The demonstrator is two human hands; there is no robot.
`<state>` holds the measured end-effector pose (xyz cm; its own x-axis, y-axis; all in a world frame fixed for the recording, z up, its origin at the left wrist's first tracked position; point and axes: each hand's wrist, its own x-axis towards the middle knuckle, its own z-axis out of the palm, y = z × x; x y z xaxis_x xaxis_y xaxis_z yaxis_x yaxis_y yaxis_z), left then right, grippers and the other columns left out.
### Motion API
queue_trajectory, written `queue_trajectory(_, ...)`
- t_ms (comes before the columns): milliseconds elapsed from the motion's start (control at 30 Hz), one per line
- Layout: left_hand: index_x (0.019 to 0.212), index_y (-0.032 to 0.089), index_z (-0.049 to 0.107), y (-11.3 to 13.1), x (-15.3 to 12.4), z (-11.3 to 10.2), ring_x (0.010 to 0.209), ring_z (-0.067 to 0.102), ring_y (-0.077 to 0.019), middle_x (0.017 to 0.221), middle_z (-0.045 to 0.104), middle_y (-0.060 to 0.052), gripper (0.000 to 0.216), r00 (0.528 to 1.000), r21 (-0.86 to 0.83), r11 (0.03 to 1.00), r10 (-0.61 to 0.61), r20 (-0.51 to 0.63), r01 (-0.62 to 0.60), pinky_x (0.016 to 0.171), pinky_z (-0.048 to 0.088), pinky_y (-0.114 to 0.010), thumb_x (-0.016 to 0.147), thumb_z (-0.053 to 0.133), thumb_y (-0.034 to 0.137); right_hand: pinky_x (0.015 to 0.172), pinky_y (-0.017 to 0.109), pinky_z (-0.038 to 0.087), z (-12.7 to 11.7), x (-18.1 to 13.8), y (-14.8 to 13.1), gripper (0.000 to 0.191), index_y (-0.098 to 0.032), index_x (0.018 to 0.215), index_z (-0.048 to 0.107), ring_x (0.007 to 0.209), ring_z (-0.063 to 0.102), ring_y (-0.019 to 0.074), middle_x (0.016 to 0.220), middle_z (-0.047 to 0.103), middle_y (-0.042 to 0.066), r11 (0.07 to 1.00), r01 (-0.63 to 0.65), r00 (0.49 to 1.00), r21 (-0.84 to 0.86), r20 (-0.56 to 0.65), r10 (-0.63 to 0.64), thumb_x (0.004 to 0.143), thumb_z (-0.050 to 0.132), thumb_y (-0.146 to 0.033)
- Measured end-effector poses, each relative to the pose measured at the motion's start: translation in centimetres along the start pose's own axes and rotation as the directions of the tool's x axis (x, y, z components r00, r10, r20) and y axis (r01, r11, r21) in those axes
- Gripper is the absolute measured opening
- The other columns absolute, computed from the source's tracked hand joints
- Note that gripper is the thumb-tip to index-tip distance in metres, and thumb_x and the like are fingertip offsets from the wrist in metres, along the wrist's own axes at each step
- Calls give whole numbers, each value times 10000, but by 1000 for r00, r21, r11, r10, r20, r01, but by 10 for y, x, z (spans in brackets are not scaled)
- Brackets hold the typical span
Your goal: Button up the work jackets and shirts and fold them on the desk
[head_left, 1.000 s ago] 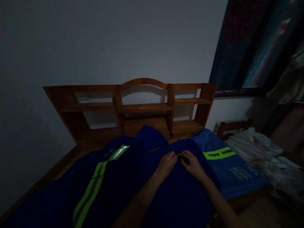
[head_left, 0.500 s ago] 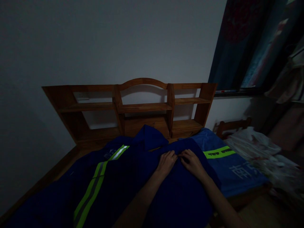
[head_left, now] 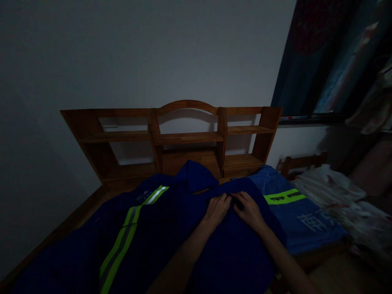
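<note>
A dark blue work jacket (head_left: pixel 147 241) with a collar and a yellow-green reflective stripe (head_left: pixel 124 232) lies spread over a wooden surface. On its right part, below the collar (head_left: pixel 196 177), my left hand (head_left: pixel 218 209) pinches the dark cloth with curled fingers. My right hand (head_left: pixel 247 208) is closed on the same cloth just beside it, thumb and fingertips together. The fingertips of both hands nearly meet. Whether a small part such as a button sits between them is too dark to tell.
Behind the jacket stands a wooden shelf unit (head_left: pixel 188 140) against the wall. A lighter blue garment (head_left: pixel 294 222) with a yellow-green band lies at the right. Beyond it are a small wooden chair back (head_left: pixel 303 162) and white plastic bags (head_left: pixel 330 185). A dark curtain (head_left: pixel 300 61) hangs upper right.
Both hands stay at the same spot on the jacket, with the fingertips shifted slightly closer together. The whole view has moved a little sideways.
</note>
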<state>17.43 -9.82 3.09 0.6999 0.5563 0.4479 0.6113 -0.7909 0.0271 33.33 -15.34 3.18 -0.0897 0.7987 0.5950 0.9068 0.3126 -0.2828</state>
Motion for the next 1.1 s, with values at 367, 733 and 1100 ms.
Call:
queue_trajectory(367,1005,202,566,-1,-1,-10,827,612,-146,1037,532,-58,201,999,-32,999,22,48,-20,704,477,-257,924,385,233,806,334,448,3,-1,1,135,-221,879,608,869,562,206,881,607,51,995,-31,999,-91,26,33,790,514,-182)
queue_trajectory(733,1027,196,552,2,0,-10,832,608,-141,1056,540,-58,180,999,-34,999,-39,21,39,712,470,-250,910,422,238,821,347,447,-1,1,-3,153,-227,891,612,881,554,205,882,600,48,999,-19,1000,36,8,19,839,474,-189)
queue_trajectory(1100,1049,212,581,-1,0,-8,848,617,-137,1068,569,-41,201,997,-68,996,-56,55,60,714,463,-237,887,467,244,864,377,420,-2,1,8,184,-236,912,636,890,549,214,871,607,47,998,-19,1000,-53,14,20,812,497,-171)
